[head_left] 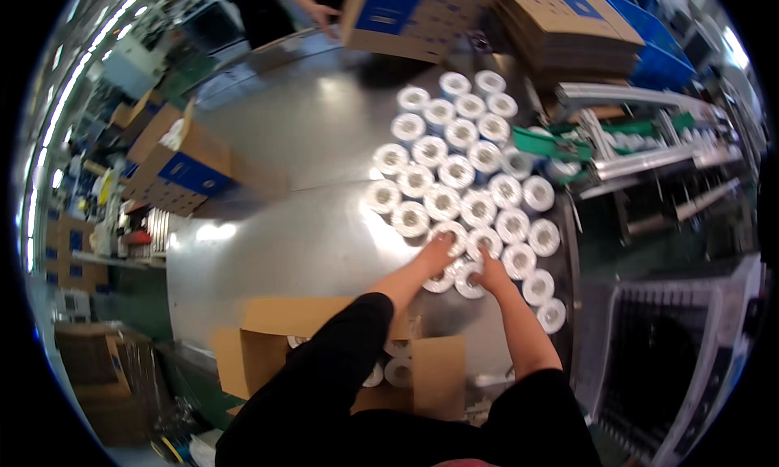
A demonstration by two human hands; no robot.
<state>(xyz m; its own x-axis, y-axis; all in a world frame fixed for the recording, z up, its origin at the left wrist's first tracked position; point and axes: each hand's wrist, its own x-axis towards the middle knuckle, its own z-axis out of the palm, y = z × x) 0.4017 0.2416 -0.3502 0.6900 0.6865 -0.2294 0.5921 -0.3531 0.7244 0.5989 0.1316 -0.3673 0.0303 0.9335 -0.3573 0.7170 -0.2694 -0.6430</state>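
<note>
Many rolls point(468, 181) stand at two o'clock; left hand point(436, 254) and right hand point(490, 272), apart, touch some, grip unclear. The twelve-o'clock carton point(454, 21) bears an illegible blue label point(392, 14); a sleeve point(341, 353) part-hides the seven-o'clock box point(438, 378).

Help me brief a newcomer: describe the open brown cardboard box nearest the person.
Find the near edge of the shiny grey metal table. There, partly behind the person's black left sleeve, sits the open brown cardboard box. White cylindrical rolls show inside; unlike the distant blue-panelled cardboard boxes, its visible flaps are plain brown.
</note>
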